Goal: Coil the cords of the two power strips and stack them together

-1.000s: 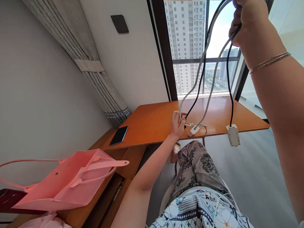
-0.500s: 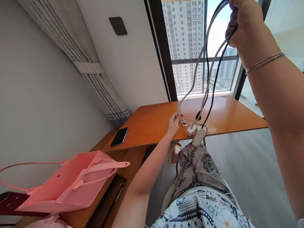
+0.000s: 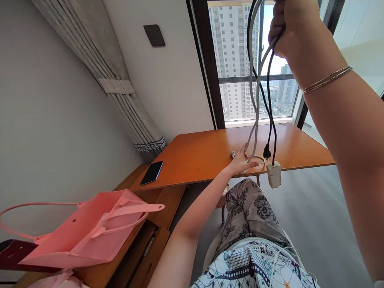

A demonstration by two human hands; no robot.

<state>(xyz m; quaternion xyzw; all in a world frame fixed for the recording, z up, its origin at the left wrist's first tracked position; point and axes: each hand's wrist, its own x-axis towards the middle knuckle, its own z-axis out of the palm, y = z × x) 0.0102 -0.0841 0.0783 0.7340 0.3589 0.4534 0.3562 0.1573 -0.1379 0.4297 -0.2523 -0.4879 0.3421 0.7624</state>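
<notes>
High in front of the window, my right hand (image 3: 292, 26) is closed round a bundle of cords. A white cord (image 3: 257, 108) and a black cord (image 3: 269, 92) hang down from it. On the black cords dangle a black plug (image 3: 267, 152) and a cream socket block (image 3: 274, 175), which hangs just past the table's front edge. My left hand (image 3: 239, 162) is at that edge against the white cords, its thumb and fingers apart. It mostly hides a small white block (image 3: 244, 171). A white plug (image 3: 233, 153) lies on the table just behind.
The orange-brown table (image 3: 198, 154) stands before the window (image 3: 240, 64). A phone (image 3: 152, 172) lies at its left end. To the lower left, a pink bag (image 3: 90, 228) sits on a wooden cabinet (image 3: 150, 256), beside a dark red box (image 3: 18, 256).
My right hand has moved left with the cords. The cream block and black plug have swung right and hang free. My left hand has shifted right and its fingers have spread near the white block.
</notes>
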